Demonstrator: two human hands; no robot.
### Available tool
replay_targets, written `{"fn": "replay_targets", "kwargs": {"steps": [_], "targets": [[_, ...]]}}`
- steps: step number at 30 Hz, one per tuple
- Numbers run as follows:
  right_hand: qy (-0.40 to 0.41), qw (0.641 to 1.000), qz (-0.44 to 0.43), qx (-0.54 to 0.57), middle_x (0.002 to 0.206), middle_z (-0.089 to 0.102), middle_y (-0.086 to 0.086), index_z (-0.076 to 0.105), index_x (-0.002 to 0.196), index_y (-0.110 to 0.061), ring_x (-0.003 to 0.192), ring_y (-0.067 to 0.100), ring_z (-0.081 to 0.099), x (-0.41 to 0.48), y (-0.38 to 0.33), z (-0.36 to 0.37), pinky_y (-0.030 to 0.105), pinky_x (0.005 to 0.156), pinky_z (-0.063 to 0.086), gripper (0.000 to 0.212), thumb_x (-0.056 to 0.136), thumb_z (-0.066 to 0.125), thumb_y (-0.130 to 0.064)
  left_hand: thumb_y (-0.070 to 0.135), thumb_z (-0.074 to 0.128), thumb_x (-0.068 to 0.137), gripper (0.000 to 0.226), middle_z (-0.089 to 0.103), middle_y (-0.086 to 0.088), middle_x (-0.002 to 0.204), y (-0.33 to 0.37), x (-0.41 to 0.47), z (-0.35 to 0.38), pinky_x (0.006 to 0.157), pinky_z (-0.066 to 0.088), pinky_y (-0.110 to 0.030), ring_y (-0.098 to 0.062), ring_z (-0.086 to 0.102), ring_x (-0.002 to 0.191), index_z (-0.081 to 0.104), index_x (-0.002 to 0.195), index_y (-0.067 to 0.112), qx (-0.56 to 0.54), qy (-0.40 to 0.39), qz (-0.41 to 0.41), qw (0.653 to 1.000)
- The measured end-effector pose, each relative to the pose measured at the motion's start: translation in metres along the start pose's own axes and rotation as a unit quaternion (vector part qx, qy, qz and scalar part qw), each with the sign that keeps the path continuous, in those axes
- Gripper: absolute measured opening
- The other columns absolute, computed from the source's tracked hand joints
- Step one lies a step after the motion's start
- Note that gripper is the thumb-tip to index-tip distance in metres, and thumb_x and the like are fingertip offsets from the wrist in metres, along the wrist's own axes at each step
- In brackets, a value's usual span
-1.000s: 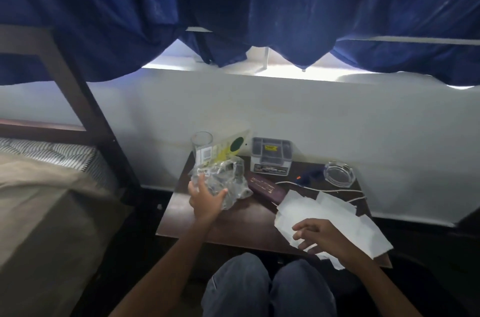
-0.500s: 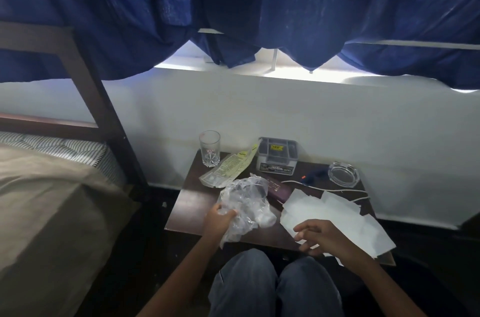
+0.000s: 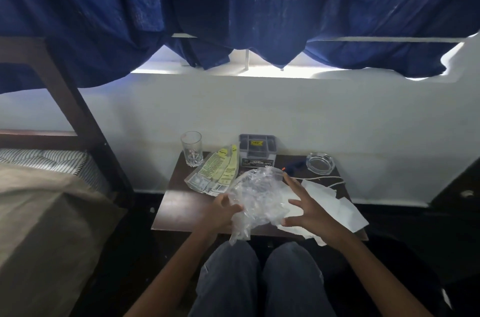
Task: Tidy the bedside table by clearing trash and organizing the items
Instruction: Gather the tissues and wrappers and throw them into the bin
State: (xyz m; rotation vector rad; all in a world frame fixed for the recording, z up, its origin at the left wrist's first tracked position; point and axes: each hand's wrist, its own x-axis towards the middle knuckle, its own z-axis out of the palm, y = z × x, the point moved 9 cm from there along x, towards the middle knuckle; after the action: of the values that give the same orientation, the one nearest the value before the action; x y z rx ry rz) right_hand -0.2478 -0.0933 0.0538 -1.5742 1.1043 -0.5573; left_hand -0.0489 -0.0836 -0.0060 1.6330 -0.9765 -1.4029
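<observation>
Crinkled clear plastic bag hides part of the white paper sheets; left hand clamps its edge, right hand fingers splayed apart beside it

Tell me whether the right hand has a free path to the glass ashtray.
Probably yes. The right hand is open and holds nothing, and the glass ashtray stands behind it with only flat white papers and a thin cord lying between. The left hand grips the plastic bag.
</observation>
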Motion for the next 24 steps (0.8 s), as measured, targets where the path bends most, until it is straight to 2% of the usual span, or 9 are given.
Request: {"fn": "replay_targets", "kwargs": {"steps": [2,4,6,9,11,14,17,21,24], "targets": [[-0.016,1.000,-0.014,0.017,0.154,-0.009,-0.023,0.017,0.128,-0.067,0.133,0.022,0.037,-0.001,-0.010,0.002,0.028,0.081,0.054,0.106,0.071,0.074,0.003,0.007,0.072,0.075,0.062,0.061,-0.012,0.111,0.009,-0.004,0.010,0.077,0.057,-0.039,-0.029,0.065,0.094,0.041,0.129,0.014,-0.017,-0.014,0.021,1.000],[-0.031,0.999,-0.015,0.027,0.154,-0.010,-0.023,0.018,0.129,-0.065,0.131,0.024,0.039,-0.002,-0.017,0.005,0.026,0.075,0.055,0.106,0.072,0.072,0.007,0.001,0.069,0.068,0.060,0.062,-0.003,0.102,0.025,-0.011,0.023,0.070,0.056,-0.030,-0.020,0.063,0.090,0.046,0.122,0.015,-0.025,-0.036,0.066,0.997],[-0.047,0.999,-0.009,0.020,0.155,-0.004,-0.022,0.017,0.135,-0.058,0.127,0.026,0.043,-0.003,-0.020,0.008,0.025,0.070,0.055,0.106,0.071,0.072,0.006,-0.004,0.064,0.071,0.054,0.061,0.006,0.097,0.039,-0.015,0.034,0.068,0.052,-0.022,-0.011,0.060,0.088,0.050,0.120,0.013,0.003,-0.049,0.111,0.993],[-0.052,0.998,-0.022,-0.007,0.154,0.009,-0.018,0.024,0.142,-0.047,0.108,0.020,0.055,-0.005,-0.019,0.010,0.026,0.067,0.055,0.104,0.068,0.075,0.005,-0.003,0.059,0.076,0.047,0.062,0.006,0.101,0.051,-0.011,0.051,0.068,0.050,-0.018,-0.010,0.061,0.090,0.053,0.118,0.017,0.076,-0.069,0.140,0.985],[-0.034,0.999,-0.034,0.000,0.149,0.026,-0.012,0.037,0.138,-0.039,0.099,0.011,0.057,-0.009,-0.021,0.005,0.026,0.068,0.055,0.093,0.068,0.073,0.010,0.002,0.060,0.078,0.039,0.066,0.000,0.103,0.053,-0.010,0.064,0.069,0.056,-0.027,-0.016,0.065,0.091,0.057,0.111,0.023,0.086,-0.081,0.128,0.985],[0.035,0.998,-0.056,0.011,0.126,0.057,-0.003,0.057,0.120,-0.024,0.096,0.003,0.059,-0.013,-0.021,-0.015,0.025,0.076,0.053,0.069,0.064,0.070,0.015,0.013,0.067,0.074,0.021,0.068,-0.007,0.093,0.057,-0.009,0.084,0.077,0.053,-0.034,-0.017,0.064,0.083,0.063,0.095,0.011,0.077,-0.066,0.139,0.985],[0.127,0.990,-0.040,0.051,0.097,0.069,0.001,0.069,0.102,-0.005,0.076,-0.006,0.063,-0.024,-0.012,-0.041,0.012,0.060,0.048,0.045,0.061,0.058,0.011,0.004,0.068,0.076,0.011,0.057,-0.010,0.073,0.066,-0.015,0.109,0.057,0.043,-0.020,-0.011,0.050,0.063,0.058,0.071,0.007,0.051,-0.044,0.136,0.988],[0.232,0.967,-0.011,0.101,0.073,0.067,0.001,0.072,0.086,-0.004,0.057,0.000,0.060,-0.044,0.014,-0.089,0.014,0.046,0.045,0.037,0.068,0.052,0.023,0.002,0.062,0.084,0.012,0.057,-0.001,0.069,0.078,-0.021,0.159,0.046,0.041,-0.012,-0.009,0.054,0.055,0.055,0.087,0.011,0.020,-0.079,0.104,0.991],[0.309,0.935,0.021,0.173,0.065,0.066,0.005,0.069,0.076,-0.001,0.048,0.007,0.060,-0.065,0.044,-0.132,0.020,0.045,0.049,0.029,0.071,0.054,0.024,0.011,0.056,0.090,0.013,0.062,-0.009,0.090,0.085,-0.031,0.201,0.064,0.052,-0.025,-0.019,0.062,0.069,0.048,0.099,0.017,-0.092,-0.170,0.006,0.981]]}}
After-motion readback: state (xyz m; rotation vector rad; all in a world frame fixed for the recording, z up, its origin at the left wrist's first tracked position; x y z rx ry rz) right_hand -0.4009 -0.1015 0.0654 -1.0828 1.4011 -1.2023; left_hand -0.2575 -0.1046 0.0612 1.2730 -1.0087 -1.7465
